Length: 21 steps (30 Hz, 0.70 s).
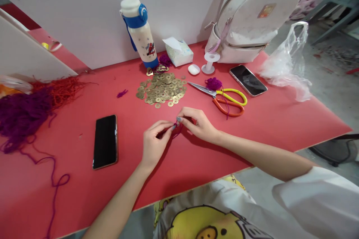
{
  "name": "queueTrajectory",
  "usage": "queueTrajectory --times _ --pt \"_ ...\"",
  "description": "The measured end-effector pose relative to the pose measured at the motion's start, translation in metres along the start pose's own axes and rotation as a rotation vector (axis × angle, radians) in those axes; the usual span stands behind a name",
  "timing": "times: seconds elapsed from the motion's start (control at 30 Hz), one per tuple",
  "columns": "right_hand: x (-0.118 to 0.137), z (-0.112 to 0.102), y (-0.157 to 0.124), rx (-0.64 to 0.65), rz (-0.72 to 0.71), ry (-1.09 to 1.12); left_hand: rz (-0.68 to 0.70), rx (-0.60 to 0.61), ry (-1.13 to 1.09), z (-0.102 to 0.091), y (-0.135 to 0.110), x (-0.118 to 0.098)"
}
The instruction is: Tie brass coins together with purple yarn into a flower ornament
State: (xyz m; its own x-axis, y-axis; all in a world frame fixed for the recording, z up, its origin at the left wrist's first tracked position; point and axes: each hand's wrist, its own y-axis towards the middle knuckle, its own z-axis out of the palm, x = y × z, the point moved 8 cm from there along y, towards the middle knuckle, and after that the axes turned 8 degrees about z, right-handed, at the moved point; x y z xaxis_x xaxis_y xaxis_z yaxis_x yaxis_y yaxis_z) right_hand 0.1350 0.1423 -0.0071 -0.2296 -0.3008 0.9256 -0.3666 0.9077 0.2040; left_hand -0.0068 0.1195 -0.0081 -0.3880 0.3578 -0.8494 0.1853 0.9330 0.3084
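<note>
My left hand (153, 142) and my right hand (196, 122) meet over the red table (252, 119), fingertips pinched together on a short piece of purple thread (176, 129). Both hands are closed in a pinch. Just beyond them lies a pile of small brass coins with holes (162, 89). Yellow and orange scissors (224, 99) lie to the right of the coins, with a small wad of purple thread (213, 83) by the blades.
A black phone (105, 141) lies left of my hands, another phone (248, 80) at the right. At the back stand a bottle (139, 31), tissues (178, 52), an empty spool (209, 62) and a white backpack (252, 18). Purple (19, 114) and red yarn (64, 87) is heaped at the left.
</note>
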Motion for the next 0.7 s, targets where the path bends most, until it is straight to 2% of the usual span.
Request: queueTrajectory --times 0.2,0.3,0.47,0.7 --pt "0.006 -0.005 0.0 0.0 -0.069 0.028 -0.004 -0.017 -0.03 -0.002 -0.001 0.003" --pt "0.002 -0.01 0.003 -0.025 -0.051 0.001 0.0 -0.026 -0.021 -0.004 -0.001 0.002" --pt "-0.004 -0.005 0.007 0.036 -0.038 0.001 0.007 -0.035 -0.022 -0.005 -0.002 0.0" --pt "-0.008 -0.004 0.006 0.026 -0.038 0.039 0.036 -0.029 -0.014 -0.004 -0.001 -0.002"
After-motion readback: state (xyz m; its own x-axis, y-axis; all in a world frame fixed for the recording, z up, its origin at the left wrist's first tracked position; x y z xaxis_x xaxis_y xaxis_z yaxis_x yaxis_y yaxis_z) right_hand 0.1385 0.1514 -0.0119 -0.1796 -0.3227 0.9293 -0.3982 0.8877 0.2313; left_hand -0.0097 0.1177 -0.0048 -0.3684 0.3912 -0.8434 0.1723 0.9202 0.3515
